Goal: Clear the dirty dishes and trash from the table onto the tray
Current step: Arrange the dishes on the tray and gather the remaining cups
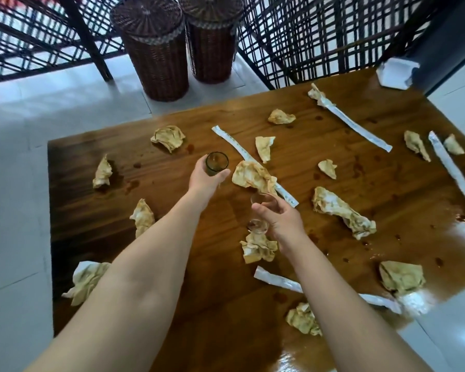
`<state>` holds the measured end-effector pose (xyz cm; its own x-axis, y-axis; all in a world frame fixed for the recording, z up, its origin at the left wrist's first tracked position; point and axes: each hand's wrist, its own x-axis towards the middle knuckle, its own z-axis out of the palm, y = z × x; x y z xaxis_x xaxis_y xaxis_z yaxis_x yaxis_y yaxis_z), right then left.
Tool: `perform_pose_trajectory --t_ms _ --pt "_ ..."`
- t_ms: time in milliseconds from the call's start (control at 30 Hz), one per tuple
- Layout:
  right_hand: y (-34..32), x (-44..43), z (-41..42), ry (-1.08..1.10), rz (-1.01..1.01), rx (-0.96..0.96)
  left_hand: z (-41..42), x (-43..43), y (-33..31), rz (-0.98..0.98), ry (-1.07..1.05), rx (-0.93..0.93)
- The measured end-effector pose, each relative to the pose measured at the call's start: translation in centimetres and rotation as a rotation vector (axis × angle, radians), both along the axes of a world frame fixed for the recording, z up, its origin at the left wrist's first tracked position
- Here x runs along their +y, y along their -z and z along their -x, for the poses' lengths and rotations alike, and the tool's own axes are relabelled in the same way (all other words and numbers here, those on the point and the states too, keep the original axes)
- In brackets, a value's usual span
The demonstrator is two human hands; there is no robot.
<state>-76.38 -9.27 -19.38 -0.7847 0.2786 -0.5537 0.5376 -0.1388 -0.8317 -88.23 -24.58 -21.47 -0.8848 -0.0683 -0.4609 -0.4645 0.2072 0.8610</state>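
My left hand [206, 179] grips a small dark green glass [217, 162] above the middle of the brown wooden table [172, 232]. My right hand [279, 220] holds a clear glass [261, 212], tilted, just above a crumpled stained napkin [258, 248]. Several stained napkins lie scattered over the table, such as one napkin [254, 175] between my hands and a long one [341, 210] to the right. White paper chopstick sleeves [352, 122] lie among them. No tray is in view.
Two tall brown wicker baskets [156, 49] stand on the white floor beyond the table. Dark lattice chairs [320, 36] sit at the far side. A white torn paper box [395, 73] rests at the far right corner. Small sauce spots dot the tabletop.
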Motion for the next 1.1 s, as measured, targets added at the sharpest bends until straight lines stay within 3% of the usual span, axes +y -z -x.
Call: perform_pose_trajectory --t_ms 667,1100 --pt "-1.5 0.6 -1.8 0.066 0.058 0.029 -2.0 -0.5 -0.2 -0.04 0.102 0.021" --pt "-4.9 2.5 -7.1 0.143 0.088 0.141 -8.1 2.0 -5.9 -0.293 0.199 -0.005"
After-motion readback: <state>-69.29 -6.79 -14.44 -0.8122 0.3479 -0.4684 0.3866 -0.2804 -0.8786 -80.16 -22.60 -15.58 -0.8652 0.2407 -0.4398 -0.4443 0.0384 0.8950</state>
